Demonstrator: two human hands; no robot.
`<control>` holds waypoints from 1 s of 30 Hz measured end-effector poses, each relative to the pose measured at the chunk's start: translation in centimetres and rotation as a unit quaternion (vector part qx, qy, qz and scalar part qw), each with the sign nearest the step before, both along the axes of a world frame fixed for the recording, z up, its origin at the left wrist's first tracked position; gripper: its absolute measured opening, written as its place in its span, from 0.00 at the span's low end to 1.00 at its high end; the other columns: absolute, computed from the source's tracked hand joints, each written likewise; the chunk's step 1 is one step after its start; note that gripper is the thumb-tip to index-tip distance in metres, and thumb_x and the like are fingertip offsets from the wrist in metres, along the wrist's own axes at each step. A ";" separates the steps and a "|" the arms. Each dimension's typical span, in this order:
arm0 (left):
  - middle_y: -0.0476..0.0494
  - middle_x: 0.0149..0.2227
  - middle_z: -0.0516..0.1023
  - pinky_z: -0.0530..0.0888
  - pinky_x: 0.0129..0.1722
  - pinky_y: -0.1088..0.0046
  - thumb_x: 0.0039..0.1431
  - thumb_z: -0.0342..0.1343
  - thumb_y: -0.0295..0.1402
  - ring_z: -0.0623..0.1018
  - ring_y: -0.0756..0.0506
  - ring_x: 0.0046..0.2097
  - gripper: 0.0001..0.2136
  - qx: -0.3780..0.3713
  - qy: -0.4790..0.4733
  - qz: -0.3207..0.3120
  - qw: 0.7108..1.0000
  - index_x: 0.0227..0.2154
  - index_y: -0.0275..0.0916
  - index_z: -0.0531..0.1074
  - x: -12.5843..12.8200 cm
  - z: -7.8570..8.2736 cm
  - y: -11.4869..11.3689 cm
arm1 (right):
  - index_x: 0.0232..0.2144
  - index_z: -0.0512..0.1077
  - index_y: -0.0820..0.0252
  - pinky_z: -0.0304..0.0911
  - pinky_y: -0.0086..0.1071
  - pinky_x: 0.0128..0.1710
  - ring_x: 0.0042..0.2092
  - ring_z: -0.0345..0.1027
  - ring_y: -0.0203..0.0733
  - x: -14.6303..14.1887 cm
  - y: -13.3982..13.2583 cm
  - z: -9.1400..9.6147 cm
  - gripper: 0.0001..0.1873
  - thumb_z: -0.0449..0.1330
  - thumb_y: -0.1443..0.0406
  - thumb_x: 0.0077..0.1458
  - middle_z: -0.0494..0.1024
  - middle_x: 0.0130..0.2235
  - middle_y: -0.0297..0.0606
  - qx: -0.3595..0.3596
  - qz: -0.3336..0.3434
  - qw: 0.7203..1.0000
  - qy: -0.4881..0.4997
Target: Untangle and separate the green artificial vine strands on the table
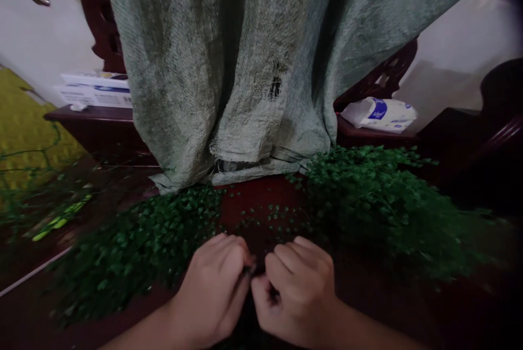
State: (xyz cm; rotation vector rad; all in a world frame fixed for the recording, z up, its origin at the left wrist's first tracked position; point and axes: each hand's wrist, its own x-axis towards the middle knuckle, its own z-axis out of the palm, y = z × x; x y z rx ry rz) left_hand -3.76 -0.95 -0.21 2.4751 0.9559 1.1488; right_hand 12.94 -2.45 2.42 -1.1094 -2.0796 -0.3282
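My left hand (218,287) and my right hand (296,290) are side by side at the near edge of a dark red wooden table (261,203), both with fingers curled closed. They pinch a thin dark stem (250,271) between them; what else they hold is hidden. A heap of small green leaves (139,246) lies to the left of my hands. A bigger heap of leafy green sprigs (379,203) lies to the right. Loose leaves (278,216) are scattered between the heaps.
A grey-green woven sack (245,67) with a small hole stands at the back of the table. A white tissue pack (379,113) lies at back right, flat white boxes (96,91) at back left. Bare green stems (44,197) trail on the left near a yellow surface (24,127).
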 end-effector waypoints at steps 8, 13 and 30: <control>0.47 0.32 0.69 0.67 0.33 0.70 0.63 0.47 0.25 0.70 0.47 0.33 0.04 -0.062 -0.054 0.030 0.996 0.35 0.40 0.62 -0.5 0.4 1.3 | 0.18 0.53 0.55 0.42 0.37 0.24 0.22 0.47 0.36 0.8 0.5 1.1 0.16 0.55 0.74 0.49 0.54 0.18 0.29 0.035 0.033 0.996 0.070; 0.46 0.31 0.70 0.68 0.34 0.69 0.63 0.47 0.25 0.71 0.46 0.34 0.04 -0.046 -0.024 0.013 0.999 0.37 0.40 0.65 -0.3 0.4 1.0 | 0.24 0.60 0.57 0.51 0.35 0.25 0.25 0.56 0.38 0.7 0.4 1.2 0.09 0.55 0.71 0.54 0.64 0.21 0.33 -0.003 0.048 0.996 0.081; 0.47 0.33 0.71 0.69 0.35 0.70 0.64 0.47 0.27 0.72 0.47 0.34 0.05 -0.077 -0.028 0.017 0.996 0.39 0.40 0.66 -0.4 0.5 1.2 | 0.40 0.71 0.62 0.68 0.32 0.36 0.36 0.72 0.38 0.8 1.3 1.0 0.10 0.58 0.76 0.55 0.78 0.37 0.39 0.061 0.065 0.991 0.101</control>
